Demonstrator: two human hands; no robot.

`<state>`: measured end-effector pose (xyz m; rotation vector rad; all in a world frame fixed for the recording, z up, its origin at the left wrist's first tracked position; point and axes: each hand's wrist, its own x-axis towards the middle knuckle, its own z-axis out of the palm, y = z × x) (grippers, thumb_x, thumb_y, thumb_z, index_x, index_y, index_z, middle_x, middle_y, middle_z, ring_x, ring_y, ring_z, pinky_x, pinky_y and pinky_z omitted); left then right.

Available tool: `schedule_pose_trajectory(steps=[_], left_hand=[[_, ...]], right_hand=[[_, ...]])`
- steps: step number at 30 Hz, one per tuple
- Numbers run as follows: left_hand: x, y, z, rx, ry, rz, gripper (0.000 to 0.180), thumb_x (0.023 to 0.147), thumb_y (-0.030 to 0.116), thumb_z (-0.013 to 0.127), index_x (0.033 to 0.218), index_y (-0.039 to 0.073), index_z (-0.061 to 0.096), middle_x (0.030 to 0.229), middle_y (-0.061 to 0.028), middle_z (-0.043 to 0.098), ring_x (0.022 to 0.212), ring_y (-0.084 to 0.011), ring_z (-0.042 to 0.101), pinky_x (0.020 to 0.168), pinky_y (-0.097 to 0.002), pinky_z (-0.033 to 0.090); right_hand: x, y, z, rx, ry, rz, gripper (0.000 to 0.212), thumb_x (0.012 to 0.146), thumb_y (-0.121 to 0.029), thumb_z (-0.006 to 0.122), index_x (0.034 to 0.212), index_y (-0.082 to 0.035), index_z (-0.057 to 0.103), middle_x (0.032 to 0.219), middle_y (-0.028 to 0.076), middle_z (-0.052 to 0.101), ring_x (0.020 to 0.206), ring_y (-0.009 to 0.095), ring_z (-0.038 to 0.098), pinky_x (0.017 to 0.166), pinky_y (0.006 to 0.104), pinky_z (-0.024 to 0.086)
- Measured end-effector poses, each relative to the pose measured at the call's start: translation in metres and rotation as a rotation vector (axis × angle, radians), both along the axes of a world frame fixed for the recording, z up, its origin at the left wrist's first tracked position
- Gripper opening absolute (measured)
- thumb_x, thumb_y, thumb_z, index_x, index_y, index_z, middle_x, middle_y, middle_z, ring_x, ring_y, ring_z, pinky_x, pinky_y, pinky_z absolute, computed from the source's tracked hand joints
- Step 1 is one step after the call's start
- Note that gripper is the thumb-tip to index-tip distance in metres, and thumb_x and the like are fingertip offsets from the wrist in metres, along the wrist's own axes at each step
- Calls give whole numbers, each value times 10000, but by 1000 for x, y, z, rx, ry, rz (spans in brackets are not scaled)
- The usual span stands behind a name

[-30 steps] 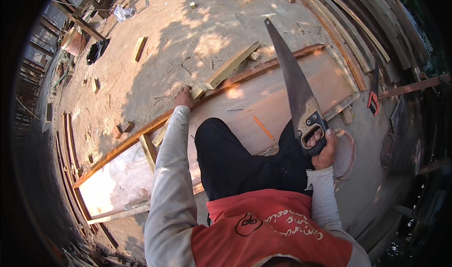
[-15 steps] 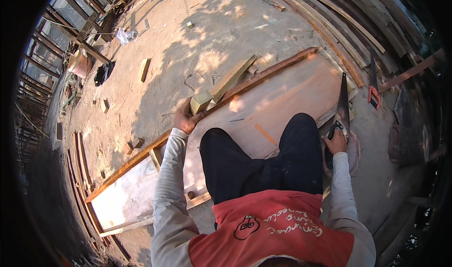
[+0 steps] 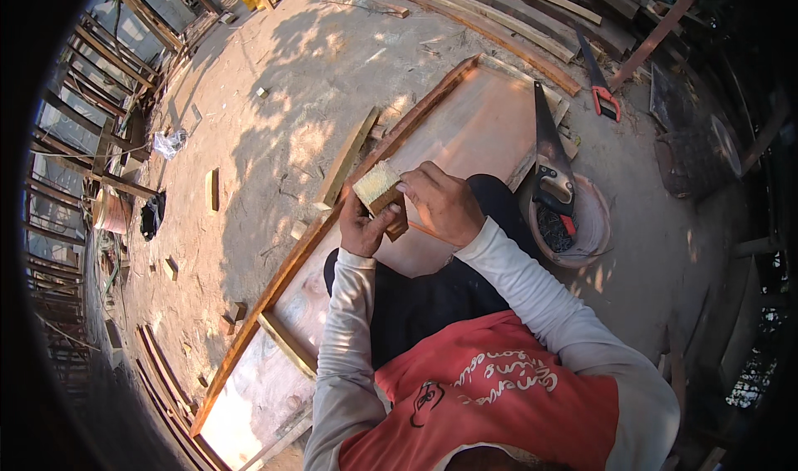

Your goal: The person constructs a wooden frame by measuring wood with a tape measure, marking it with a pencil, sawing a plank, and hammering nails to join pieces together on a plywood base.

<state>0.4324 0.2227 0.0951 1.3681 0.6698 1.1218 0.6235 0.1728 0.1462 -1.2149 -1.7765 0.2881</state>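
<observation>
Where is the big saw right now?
The black-handled saw is on the person's right, standing with its handle in the round basin and its blade leaning on the edge of the wooden panel, just beyond the right hand.

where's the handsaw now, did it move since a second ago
Yes. The handsaw has left the right hand and now lies on the round basin beside the framed panel; both hands hold a small wood block.
</observation>
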Motion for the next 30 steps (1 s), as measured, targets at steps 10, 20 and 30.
schedule_pose_trajectory(steps=[10, 20, 30], left_hand=[[-57, 18, -64, -181, -366, 882, 337, 962, 222, 688, 1187, 19, 540, 1049, -113, 656, 915, -224, 672, 805, -366, 577], [-163, -36, -96, -662, -811, 906, 572, 991, 441, 602, 1409, 61, 513, 1424, -160, 564, 1308, -390, 534, 1108, -613, 416], [-128, 7, -83, -734, -845, 483, 584, 1036, 416, 474, 1450, 6, 430, 1496, -239, 444, 1390, -423, 421, 1147, -624, 335]], right_hand=[[17, 6, -163, -555, -531, -59, 237, 958, -250, 643, 1036, -42, 724, 1045, 182, 680, 917, 388, 685, 823, 464, 560], [-41, 29, -260, -1037, -683, -210, 301, 1007, -219, 503, 1198, -26, 632, 1241, 168, 661, 1108, 389, 682, 839, 494, 594], [-36, 29, -210, -1095, -357, 36, 330, 926, -183, 588, 1232, -66, 629, 1201, 211, 684, 1113, 361, 673, 941, 462, 528]])
